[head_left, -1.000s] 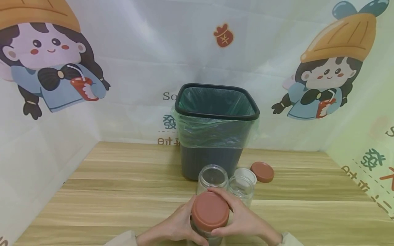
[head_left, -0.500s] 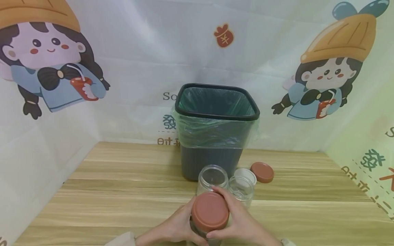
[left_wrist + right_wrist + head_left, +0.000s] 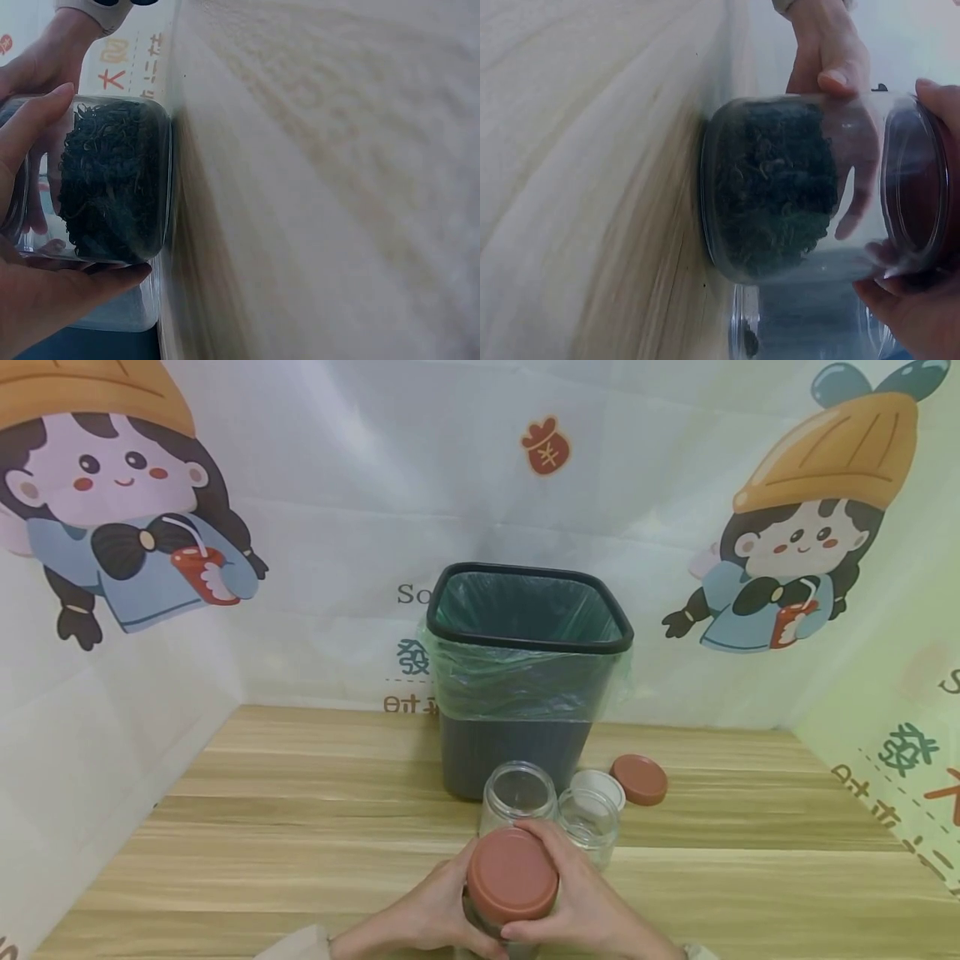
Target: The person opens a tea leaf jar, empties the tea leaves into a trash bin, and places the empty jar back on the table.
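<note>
A clear jar [image 3: 862, 120] stands upright on the table, its lower part filled with dark, curly dried leaves [image 3: 112, 180] that look like loose tea. On its mouth sits a reddish-brown lid [image 3: 513, 872]. My left hand [image 3: 435, 914] holds the jar's body, with the thumb and fingers on opposite sides. My right hand [image 3: 585, 897] grips the lid around its right edge, thumb at the near side and fingers at the far side. Just behind are two lidless clear jars, a taller one [image 3: 493, 817] and a smaller one [image 3: 598, 842].
A dark bin [image 3: 517, 752] with a green liner bag [image 3: 517, 685] stands at the back of the wooden table [image 3: 300, 810]. To its right lie a white lid [image 3: 611, 787] and another reddish-brown lid [image 3: 640, 780]. A printed cloth [image 3: 337, 485] hangs behind and at both sides.
My right hand's fingers and thumb have shifted slightly around the lid, the thumb a little to the left. My left hand and the jar stay in place.
</note>
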`<action>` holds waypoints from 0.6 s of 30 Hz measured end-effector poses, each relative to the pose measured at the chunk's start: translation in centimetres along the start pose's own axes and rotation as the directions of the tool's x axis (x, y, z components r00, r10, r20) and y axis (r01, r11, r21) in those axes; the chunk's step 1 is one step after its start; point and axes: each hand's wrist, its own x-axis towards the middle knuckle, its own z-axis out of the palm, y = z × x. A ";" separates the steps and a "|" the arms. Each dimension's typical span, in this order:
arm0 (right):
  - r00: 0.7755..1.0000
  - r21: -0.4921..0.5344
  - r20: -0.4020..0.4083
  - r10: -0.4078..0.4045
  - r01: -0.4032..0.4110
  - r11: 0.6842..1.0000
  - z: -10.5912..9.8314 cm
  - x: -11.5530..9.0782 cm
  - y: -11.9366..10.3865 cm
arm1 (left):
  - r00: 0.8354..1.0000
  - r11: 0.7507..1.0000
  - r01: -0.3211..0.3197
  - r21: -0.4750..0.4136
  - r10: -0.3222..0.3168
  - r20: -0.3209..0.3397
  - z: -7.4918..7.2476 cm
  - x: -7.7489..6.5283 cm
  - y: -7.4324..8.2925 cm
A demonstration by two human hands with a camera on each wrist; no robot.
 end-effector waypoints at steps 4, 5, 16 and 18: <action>0.996 0.111 0.075 0.053 -0.061 0.992 -0.4 -0.1 0.2 | 1.000 1.000 0.021 -0.009 -0.021 0.008 -0.1 0.1 0.1; 0.994 0.139 0.094 0.060 -0.072 0.988 -0.5 -0.1 0.3 | 1.000 1.000 0.024 -0.011 -0.024 0.010 -0.1 0.1 0.1; 0.967 0.255 0.250 -0.046 -0.020 0.967 -1.7 0.3 1.4 | 0.999 0.999 0.034 -0.037 -0.033 0.037 -0.2 0.2 -0.1; 0.968 0.263 0.247 -0.039 -0.028 0.964 -1.8 0.1 1.4 | 0.999 0.999 0.030 -0.034 -0.029 0.037 -0.2 0.2 -0.2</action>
